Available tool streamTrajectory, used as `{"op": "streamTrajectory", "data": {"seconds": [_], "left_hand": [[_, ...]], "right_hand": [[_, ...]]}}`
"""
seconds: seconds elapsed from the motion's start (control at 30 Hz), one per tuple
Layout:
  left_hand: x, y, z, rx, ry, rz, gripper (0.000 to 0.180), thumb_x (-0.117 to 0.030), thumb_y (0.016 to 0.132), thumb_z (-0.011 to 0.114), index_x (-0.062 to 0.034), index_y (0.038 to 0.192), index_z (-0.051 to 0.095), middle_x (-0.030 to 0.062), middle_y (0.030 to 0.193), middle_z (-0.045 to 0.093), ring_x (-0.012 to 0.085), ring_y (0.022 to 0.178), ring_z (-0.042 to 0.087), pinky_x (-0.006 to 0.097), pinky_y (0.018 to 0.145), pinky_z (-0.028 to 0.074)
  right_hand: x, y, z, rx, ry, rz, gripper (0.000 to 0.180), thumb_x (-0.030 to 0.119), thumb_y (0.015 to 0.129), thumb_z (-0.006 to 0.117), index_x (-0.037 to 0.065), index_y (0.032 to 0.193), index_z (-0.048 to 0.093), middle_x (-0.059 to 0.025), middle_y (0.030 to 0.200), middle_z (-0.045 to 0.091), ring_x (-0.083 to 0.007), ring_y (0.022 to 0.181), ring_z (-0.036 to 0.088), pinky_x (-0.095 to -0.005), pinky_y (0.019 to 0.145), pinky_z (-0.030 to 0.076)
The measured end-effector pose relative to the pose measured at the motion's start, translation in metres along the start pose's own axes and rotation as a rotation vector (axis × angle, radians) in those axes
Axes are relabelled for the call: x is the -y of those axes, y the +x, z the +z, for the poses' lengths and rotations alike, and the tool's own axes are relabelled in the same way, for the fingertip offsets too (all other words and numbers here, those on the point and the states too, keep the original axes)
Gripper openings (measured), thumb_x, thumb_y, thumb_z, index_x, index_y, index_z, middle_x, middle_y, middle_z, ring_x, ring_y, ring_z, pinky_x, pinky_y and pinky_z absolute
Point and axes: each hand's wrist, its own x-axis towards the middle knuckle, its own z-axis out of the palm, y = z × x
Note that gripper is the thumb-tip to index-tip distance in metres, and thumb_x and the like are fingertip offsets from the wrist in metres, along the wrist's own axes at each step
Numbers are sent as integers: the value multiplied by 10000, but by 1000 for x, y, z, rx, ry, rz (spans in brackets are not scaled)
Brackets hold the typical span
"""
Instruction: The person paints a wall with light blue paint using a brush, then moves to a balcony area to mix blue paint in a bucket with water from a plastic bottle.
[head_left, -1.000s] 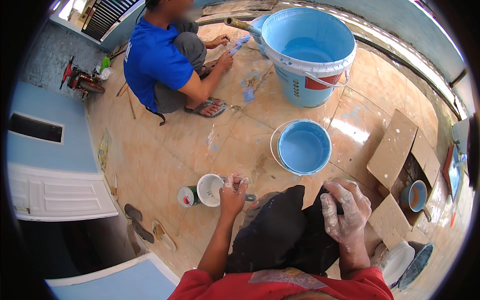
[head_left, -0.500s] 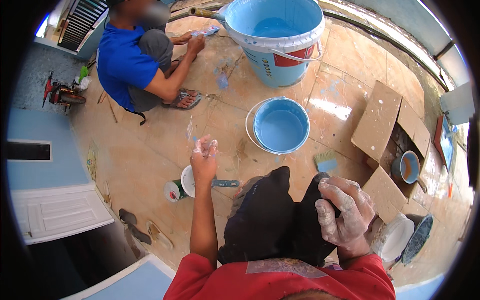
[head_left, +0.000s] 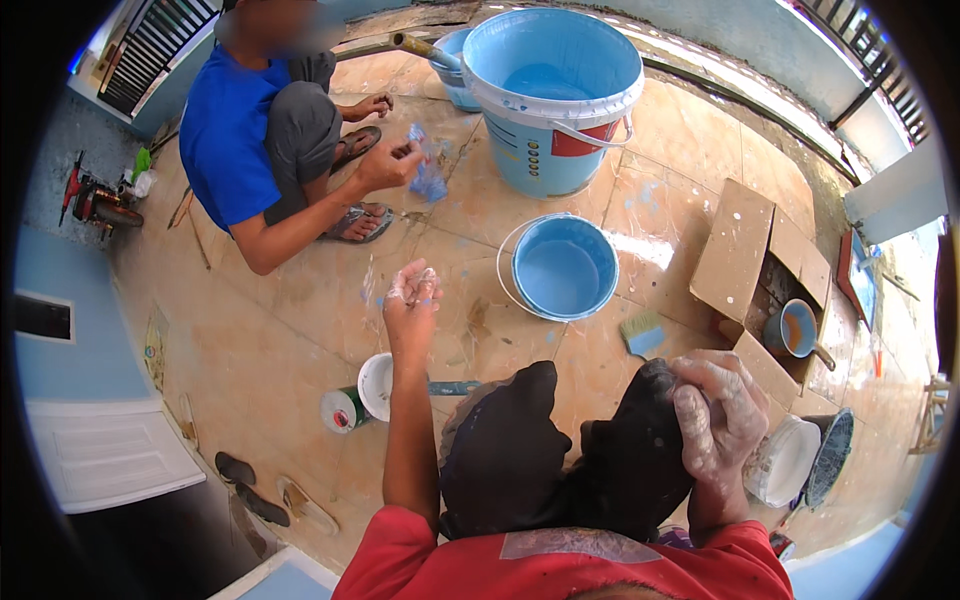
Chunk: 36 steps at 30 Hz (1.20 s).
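My left hand (head_left: 412, 300) is raised over the tiled floor, palm up and smeared with white. Its fingers are half curled and apart, and I see nothing in them. Close to my dark-clad right knee (head_left: 645, 395), my right hand (head_left: 725, 415) is bent into a loose fist, coated in whitish residue; no object shows in it. A blue paint bucket (head_left: 518, 270) sits ahead of my knees. Beside my left forearm are a white tub (head_left: 375, 386), a green-sided can (head_left: 342, 411) and a flat blue-grey handle (head_left: 455, 388). A wide paintbrush (head_left: 642, 335) lies near my right knee.
A person in a blue shirt (head_left: 228, 145) squats at far left, one hand near crumpled plastic (head_left: 428, 180). A large paint bucket (head_left: 548, 155) stands far ahead. Rightward are a cardboard box (head_left: 735, 250), a dipper (head_left: 793, 328) and a white pail (head_left: 785, 465). Sandals (head_left: 262, 503) lie at left.
My right hand has shifted slightly right, and my knees have moved apart a little. The other person has let go of the crumpled plastic and drawn their hands apart. The view has tilted slightly.
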Motion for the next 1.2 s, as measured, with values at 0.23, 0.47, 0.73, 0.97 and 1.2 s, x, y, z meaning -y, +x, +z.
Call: {"op": "streamTrajectory", "data": {"seconds": [0.23, 0.47, 0.73, 0.97, 1.2], "left_hand": [[25, -9, -32, -19, 108, 150, 388, -180, 1015, 730, 30, 1326, 635, 110, 989, 752, 175, 899, 718, 304, 798, 558], [74, 41, -16, -57, 318, 226, 696, -295, 903, 852, 50, 1443, 581, 266, 1383, 647, 361, 1293, 642, 439, 1099, 492], [112, 86, 28, 107, -236, 115, 346, -177, 992, 774, 98, 1169, 658, 199, 1257, 695, 291, 1180, 649, 424, 1040, 508], [85, 98, 41, 228, 158, 79, 234, -119, 1001, 737, 71, 1128, 687, 151, 1059, 758, 241, 928, 715, 373, 857, 556], [103, 138, 43, 242, 538, -127, 310, -31, 987, 708, 59, 1278, 651, 156, 1112, 774, 198, 993, 740, 335, 895, 567]], "right_hand": [[-3, 69, 68, 132, -22, 190, 194, 115, 958, 771, -6, 1108, 758, -117, 972, 743, -166, 768, 681, -295, 722, 538], [49, 145, 117, 244, -247, -41, 204, 137, 995, 732, -18, 1126, 756, -104, 1025, 759, -142, 774, 678, -276, 723, 539], [12, 222, 101, 90, -398, -57, 259, 212, 998, 753, -4, 1140, 775, -145, 1063, 782, -217, 722, 684, -366, 706, 566], [-116, 264, 45, -131, -441, 26, 267, 229, 1010, 732, 5, 1148, 778, -155, 1072, 790, -238, 753, 710, -370, 729, 576], [-269, 90, 61, 641, -771, 594, 445, 400, 957, 712, 17, 1178, 663, -206, 1082, 721, -370, 977, 714, -491, 847, 571]]}}
